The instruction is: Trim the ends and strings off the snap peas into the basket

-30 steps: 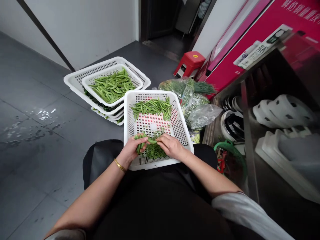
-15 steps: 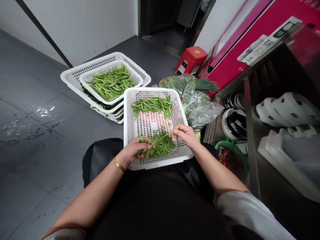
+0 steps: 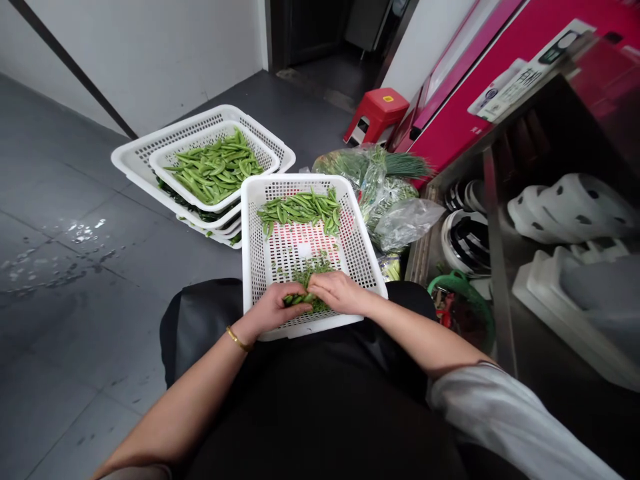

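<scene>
A white perforated plastic basket [image 3: 367, 267] rests on my lap. Over its near end, my left hand [image 3: 281, 307] is closed around several green pea pods [image 3: 295, 299]. My right hand [image 3: 336, 292] meets it there, its fingers pinched at the ends of those pods; what exactly lies between its fingertips is hidden. Under and behind both hands is a heap of thin green trimmings [image 3: 315, 265], partly covered by them. More pea pods [image 3: 303, 210] lie in a row along the basket's far end.
To the left on the floor, stacked white baskets [image 3: 135, 163] hold a pile of pods [image 3: 217, 167]. Bagged greens [image 3: 387, 200] lie at the right, near a red stool [image 3: 377, 113]. A green basket [image 3: 465, 300] and a metal shelf [image 3: 500, 280] stand by my right knee.
My right hand has come left and down from the basket's right side to the pods in my left hand. My left hand has turned slightly and stays closed on them.
</scene>
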### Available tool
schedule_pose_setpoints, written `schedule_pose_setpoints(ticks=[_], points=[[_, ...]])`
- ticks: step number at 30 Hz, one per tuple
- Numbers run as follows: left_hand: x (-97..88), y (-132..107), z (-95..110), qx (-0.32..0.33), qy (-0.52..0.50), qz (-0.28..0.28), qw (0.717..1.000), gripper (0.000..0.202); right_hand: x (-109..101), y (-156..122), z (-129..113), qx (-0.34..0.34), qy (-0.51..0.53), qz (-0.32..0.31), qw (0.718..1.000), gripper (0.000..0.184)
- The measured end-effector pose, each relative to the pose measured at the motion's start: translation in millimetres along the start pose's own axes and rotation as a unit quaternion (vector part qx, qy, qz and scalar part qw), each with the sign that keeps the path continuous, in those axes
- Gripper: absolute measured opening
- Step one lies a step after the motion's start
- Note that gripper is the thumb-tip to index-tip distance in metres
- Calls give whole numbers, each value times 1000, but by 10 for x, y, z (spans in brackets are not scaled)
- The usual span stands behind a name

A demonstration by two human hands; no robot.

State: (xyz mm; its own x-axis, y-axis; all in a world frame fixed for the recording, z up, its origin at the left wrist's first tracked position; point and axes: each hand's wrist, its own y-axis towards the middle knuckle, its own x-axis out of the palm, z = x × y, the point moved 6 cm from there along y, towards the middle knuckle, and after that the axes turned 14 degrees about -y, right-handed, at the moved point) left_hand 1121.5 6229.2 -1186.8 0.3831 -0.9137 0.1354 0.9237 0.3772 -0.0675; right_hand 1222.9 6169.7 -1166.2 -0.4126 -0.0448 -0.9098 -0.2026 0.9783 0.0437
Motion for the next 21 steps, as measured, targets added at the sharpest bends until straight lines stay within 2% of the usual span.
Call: schedule_pose_setpoints(ticks=[3, 5, 7, 9, 10, 12, 13, 15, 16, 17, 19, 20, 21], points=[[-23, -35, 63, 45, -14, 113, 992, 11, 59, 59, 105, 136, 149, 84, 976, 32], [-47, -34, -4, 26, -93, 182, 979, 16, 108, 122, 117, 183, 159, 143, 959, 31], [-117, -21, -87, 9, -205, 243, 948, 20, 151, 176, 108, 196, 144, 177, 954, 29], [-284, -26, -110, 34, -292, 312, 903, 19, 187, 177, 123, 189, 145, 171, 956, 28], [-397, -41, -100, 57, -322, 344, 880, 17, 200, 159, 139, 173, 146, 147, 963, 28], [-611, -72, -83, 89, -370, 382, 843, 14, 232, 105, 184, 114, 139, 45, 983, 28], [-688, -79, -87, 87, -394, 383, 831, 13, 255, 75, 225, 81, 130, -28, 988, 25], [-749, -63, -115, 53, -438, 353, 825, 9, 281, 58, 382, 40, 97, -164, 981, 19], [-735, -44, -132, 29, -455, 327, 828, 10, 270, 107, 507, 41, 69, -199, 977, 24], [-700, -22, -146, 6, -466, 299, 833, 17, 241, 209, 660, 58, 27, -205, 977, 30], [-602, 31, -164, -28, -481, 249, 840, 28, 157, 539, 993, 123, -91, -144, 978, 28], [-554, 59, -166, -37, -485, 228, 843, 26, 126, 725, 1153, 165, -164, -104, 967, 27], [-514, 86, -164, -39, -488, 211, 846, 21, 140, 902, 1292, 199, -221, -89, 950, 29]])
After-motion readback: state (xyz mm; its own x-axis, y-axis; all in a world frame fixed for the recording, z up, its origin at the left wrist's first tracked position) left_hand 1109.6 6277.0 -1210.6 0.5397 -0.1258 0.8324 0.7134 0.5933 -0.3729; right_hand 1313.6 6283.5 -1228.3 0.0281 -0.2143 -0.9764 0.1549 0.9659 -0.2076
